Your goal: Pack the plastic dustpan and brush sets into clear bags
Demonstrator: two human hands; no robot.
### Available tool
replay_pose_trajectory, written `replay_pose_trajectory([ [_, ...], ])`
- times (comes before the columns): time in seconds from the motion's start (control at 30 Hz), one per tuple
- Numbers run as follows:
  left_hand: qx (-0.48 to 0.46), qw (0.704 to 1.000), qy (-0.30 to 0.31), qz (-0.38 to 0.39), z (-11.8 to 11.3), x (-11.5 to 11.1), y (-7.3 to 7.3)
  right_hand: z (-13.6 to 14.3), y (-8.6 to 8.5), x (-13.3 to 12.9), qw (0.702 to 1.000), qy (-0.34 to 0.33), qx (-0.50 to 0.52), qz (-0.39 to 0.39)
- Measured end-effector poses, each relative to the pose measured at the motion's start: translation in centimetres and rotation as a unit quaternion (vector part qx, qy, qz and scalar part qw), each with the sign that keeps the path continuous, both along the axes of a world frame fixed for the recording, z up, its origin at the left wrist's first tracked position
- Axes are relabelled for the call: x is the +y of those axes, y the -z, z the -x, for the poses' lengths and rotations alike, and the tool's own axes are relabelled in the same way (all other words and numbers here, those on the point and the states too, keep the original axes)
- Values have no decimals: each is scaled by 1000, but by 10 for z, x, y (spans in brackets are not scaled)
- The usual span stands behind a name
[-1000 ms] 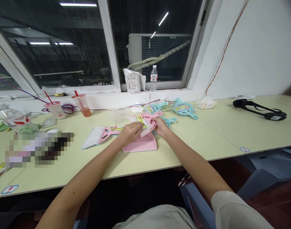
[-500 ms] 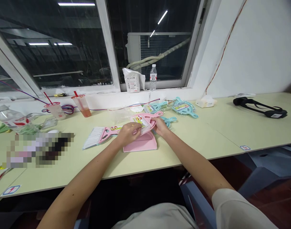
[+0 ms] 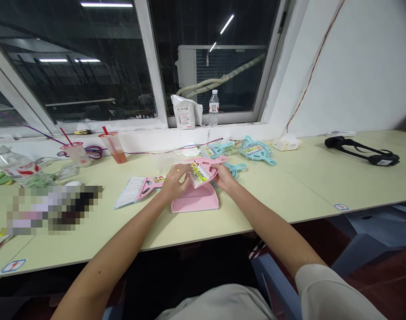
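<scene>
A pink dustpan [image 3: 197, 203] lies flat on the pale table [image 3: 289, 186] in front of me. Above it both hands hold a second pink dustpan [image 3: 206, 168], tilted, with a printed paper label [image 3: 199, 172] on it. My left hand [image 3: 173, 181] grips its left side and pinches the label. My right hand [image 3: 224, 176] holds its right edge. A pink hand brush [image 3: 136, 189] with white bristles lies just left of my left hand.
Teal dustpan and brush sets [image 3: 256, 152] lie behind my hands. Two drink cups [image 3: 111, 146] with straws, a plastic bottle [image 3: 13, 166] and cables sit at left. A water bottle [image 3: 213, 109] and white bag [image 3: 185, 113] stand on the sill; a black strap [image 3: 363, 151] lies far right.
My left hand slid left and up along the held dustpan, and the label now shows more fully. The held dustpan tilted slightly. My right hand barely moved.
</scene>
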State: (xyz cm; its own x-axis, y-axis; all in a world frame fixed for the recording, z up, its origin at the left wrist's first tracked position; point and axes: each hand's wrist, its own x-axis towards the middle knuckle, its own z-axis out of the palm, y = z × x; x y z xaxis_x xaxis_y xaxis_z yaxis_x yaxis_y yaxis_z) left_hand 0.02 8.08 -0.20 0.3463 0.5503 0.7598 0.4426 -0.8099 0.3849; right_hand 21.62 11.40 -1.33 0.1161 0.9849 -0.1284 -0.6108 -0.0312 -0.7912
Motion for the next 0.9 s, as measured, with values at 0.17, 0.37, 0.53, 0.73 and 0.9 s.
replay_pose_trajectory([
  [0.17,-259,930,-133,224,1,14,-8,5,-4,-5,1000,-2,26,12],
  [0.37,-376,704,86,596,22,33,-22,29,-2,-7,999,-35,25,-19],
  [0.53,-400,687,84,600,44,44,-27,48,-7,0,995,-96,14,-21],
  [0.73,-481,728,15,488,80,68,-33,46,-28,55,987,-91,-99,89],
  [0.9,-554,722,-47,412,109,83,-43,54,-39,122,933,-25,-358,28],
])
